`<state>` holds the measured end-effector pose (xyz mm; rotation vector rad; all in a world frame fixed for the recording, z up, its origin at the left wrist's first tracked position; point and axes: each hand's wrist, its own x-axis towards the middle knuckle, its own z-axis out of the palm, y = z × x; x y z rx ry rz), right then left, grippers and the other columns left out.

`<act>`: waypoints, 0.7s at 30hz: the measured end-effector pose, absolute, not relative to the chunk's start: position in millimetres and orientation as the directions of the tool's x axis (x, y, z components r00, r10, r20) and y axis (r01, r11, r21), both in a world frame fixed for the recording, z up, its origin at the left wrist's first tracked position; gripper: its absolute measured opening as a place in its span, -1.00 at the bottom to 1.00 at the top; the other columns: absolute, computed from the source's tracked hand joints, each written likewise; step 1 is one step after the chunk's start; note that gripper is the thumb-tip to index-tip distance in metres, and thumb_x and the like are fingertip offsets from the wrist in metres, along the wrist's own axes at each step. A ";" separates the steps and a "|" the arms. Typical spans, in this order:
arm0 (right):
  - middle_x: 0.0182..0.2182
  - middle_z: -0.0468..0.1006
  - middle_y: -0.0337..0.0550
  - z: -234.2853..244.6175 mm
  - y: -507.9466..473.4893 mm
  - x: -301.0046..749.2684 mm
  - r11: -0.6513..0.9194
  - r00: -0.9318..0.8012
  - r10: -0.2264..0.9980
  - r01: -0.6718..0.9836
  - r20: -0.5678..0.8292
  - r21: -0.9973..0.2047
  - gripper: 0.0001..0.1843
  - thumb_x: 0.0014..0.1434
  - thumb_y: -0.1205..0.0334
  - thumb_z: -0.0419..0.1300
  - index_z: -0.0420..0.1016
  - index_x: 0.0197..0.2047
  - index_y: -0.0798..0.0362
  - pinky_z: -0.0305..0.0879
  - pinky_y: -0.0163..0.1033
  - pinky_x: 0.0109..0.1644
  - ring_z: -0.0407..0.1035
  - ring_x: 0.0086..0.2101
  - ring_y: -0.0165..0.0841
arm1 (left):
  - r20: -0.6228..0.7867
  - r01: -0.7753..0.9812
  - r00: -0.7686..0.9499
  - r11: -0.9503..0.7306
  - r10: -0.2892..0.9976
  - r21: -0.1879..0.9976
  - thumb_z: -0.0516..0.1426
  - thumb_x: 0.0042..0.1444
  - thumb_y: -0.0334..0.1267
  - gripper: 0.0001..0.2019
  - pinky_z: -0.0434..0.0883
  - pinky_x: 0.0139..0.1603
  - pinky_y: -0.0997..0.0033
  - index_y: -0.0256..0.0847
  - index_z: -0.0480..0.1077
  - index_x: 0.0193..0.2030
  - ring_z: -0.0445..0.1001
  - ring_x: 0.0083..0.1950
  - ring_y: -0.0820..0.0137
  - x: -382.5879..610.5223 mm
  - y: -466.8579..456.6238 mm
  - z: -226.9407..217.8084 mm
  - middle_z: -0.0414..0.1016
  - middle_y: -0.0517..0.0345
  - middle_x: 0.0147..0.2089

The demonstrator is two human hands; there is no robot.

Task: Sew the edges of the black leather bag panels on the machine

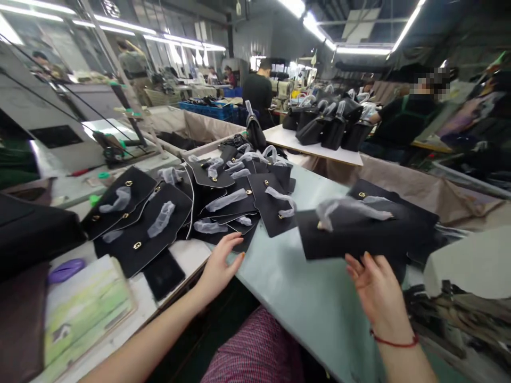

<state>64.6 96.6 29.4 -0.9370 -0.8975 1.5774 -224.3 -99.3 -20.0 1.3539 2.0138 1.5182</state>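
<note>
At the right of the flat pale-green tabletop point(275, 287), handling the flat black leather-like panel point(355, 239) seems the step; shifting it calls for firm hold. The bare right hand point(375, 290), half-curled, meets its near edge, grip unclear; the bare left hand point(219, 265), loosely open, seems empty. A cloudy plastic-wrapped handle point(351, 208) blurs across the panel.

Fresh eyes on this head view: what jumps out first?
First, the heap of black bag pieces with gold-coloured clasps and film-wrapped handles, spread from the left into the middle; the open left hand is at its near edge. Then the black piece on the right, partly blurred, with the right hand at its lower edge. For colour, the green-and-yellow booklet at lower left.
</note>
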 end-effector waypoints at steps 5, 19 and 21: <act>0.13 0.47 -0.01 7.7 73.6 53.4 -0.311 -0.212 0.947 -0.409 -0.243 -0.858 -0.41 -0.15 0.05 0.50 0.48 -0.05 -0.02 0.48 -0.15 -0.09 0.51 -0.06 -0.20 | -0.106 -0.103 -0.653 0.050 0.750 0.993 0.27 0.00 -0.36 -0.64 0.28 0.30 0.11 -0.25 0.46 -0.01 0.43 0.17 0.20 -259.8 -33.2 -19.5 0.49 -0.05 0.10; -0.03 0.58 0.13 -50.6 -71.3 127.8 -0.507 -0.173 0.862 -0.238 -0.477 -0.829 -0.37 0.04 -0.17 0.36 0.50 0.02 0.13 0.44 -0.32 -0.34 0.52 -0.27 -0.31 | -0.408 -0.614 -0.403 0.089 0.819 0.784 0.12 0.21 -0.48 -0.77 0.57 -0.09 0.38 -0.29 0.46 -0.02 0.61 -0.19 0.37 -173.7 39.7 -15.7 0.61 -0.03 -0.06; 0.00 0.56 0.14 -40.4 -70.4 124.4 -0.519 -0.235 0.854 -0.312 -0.464 -0.796 -0.34 0.10 -0.24 0.28 0.46 0.06 0.11 0.43 -0.34 -0.39 0.52 -0.27 -0.31 | -0.440 -0.661 -0.239 0.187 0.866 0.727 0.16 0.17 -0.45 -0.74 0.60 -0.11 0.31 -0.32 0.48 0.01 0.63 -0.18 0.27 -152.8 -6.8 -15.4 0.62 -0.11 -0.06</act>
